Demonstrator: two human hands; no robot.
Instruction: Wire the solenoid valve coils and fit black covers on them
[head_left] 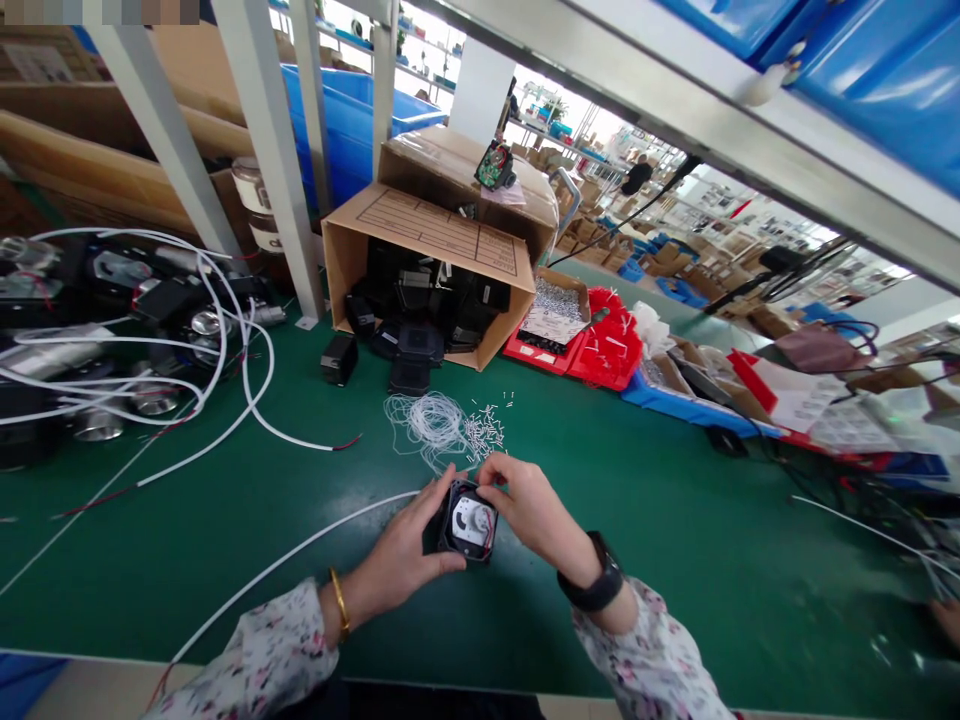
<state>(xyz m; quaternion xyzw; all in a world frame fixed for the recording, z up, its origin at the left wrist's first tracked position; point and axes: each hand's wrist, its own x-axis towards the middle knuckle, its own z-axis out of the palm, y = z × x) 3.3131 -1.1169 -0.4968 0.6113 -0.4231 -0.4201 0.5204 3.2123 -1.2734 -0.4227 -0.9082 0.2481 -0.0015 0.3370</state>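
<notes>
My left hand [401, 545] grips a square black housing [447, 535] by its left side, thumb along the lower edge. Inside the housing lies a white plate [468, 518] with a rounded part and thin red wires. My right hand [534, 508] has its thumb and fingers pinched together at the upper right corner of the housing; whatever they pinch is too small to make out. A white cable [330, 525] runs from the left side of the housing toward the table's front edge. Just beyond it sit a coil of thin clear cord [431, 420] and a pile of small screws [486, 432].
An open carton [457, 222] of black parts lies on its side at the back. Black units with white cables [217, 340] crowd the left. Red trays [611, 345] and a blue tray [697, 408] line the right rear. Another person's hand [943, 612] shows at far right.
</notes>
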